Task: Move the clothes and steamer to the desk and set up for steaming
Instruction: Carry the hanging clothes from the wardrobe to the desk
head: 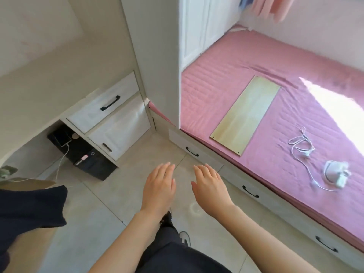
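A small white handheld steamer (334,172) lies on the pink bed (226,85) at the right, its white cord (301,146) coiled beside it. A dark garment (29,209) lies at the left edge, on what looks like a chair. Pink cloth (275,6) hangs at the top right. My left hand (159,186) and my right hand (209,186) hover palms down over the tiled floor, fingers straight, holding nothing. Both are well left of the steamer.
A pale wooden board (246,115) lies on the bed. The desk (39,91) stands at the left with white drawers (110,115) and a black computer tower (84,154) under it, a phone charging on top. Bed drawers (250,192) line the bed's side.
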